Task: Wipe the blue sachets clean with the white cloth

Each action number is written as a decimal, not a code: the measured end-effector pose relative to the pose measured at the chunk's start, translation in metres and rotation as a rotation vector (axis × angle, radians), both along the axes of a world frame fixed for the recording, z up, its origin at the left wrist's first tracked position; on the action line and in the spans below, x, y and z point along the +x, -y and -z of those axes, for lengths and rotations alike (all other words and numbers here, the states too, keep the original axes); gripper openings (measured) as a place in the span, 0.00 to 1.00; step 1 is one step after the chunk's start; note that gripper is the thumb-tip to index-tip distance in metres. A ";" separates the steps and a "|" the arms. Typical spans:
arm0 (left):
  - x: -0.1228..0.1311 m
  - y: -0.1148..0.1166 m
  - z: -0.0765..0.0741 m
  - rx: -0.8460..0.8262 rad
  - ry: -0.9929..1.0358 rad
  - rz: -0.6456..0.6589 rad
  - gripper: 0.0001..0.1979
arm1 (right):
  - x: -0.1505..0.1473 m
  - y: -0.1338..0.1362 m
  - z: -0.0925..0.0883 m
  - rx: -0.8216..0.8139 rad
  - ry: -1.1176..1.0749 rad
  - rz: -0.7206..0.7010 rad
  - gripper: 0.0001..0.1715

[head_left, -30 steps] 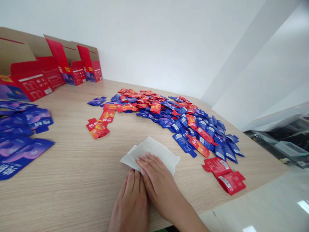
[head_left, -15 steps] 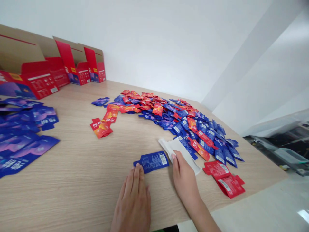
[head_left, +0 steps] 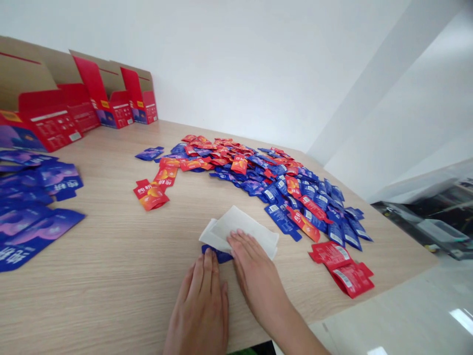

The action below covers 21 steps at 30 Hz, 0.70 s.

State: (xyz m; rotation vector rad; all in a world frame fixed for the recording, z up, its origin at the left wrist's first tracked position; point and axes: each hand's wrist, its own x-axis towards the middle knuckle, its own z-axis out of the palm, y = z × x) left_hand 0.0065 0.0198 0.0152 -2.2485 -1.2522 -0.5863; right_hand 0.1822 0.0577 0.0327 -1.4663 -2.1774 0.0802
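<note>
My left hand (head_left: 201, 296) lies flat with fingers stretched out, their tips pressing the end of a blue sachet (head_left: 220, 256) against the table. A folded white tissue (head_left: 240, 222) covers most of that sachet. Fingers of my right hand (head_left: 254, 264) rest together on the tissue and hold it; the thumb is hidden. To the right of my right hand lie red sachets (head_left: 345, 271) with barcodes facing up. Beyond the tissue spreads a large heap of blue and red sachets (head_left: 254, 172).
Open red boxes (head_left: 55, 121) stand at the back left against the wall. Blue sachets (head_left: 33, 217) overlap in rows at the left, and orange-red sachets (head_left: 151, 195) lie nearer the middle. The table's front edge runs along the lower right. Dark equipment (head_left: 428, 222) stands beyond it.
My right hand has moved left with the tissue, from beside the blue sachet to on top of it. My left hand has stayed on the sachet's end.
</note>
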 end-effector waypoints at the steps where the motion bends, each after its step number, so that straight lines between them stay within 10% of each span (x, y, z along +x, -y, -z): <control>1: 0.001 0.000 -0.002 0.017 0.005 -0.005 0.25 | 0.010 0.000 0.001 0.005 -0.009 0.034 0.26; 10: 0.004 0.000 0.004 0.008 0.031 -0.026 0.25 | 0.036 0.014 -0.013 -0.027 -0.259 0.331 0.25; 17: -0.003 0.000 0.005 -0.136 -0.015 0.040 0.28 | -0.031 0.018 -0.029 -0.080 -0.248 -0.104 0.27; 21: -0.003 -0.001 0.003 -0.132 0.000 0.043 0.26 | -0.029 0.007 -0.014 -0.080 -0.103 -0.126 0.30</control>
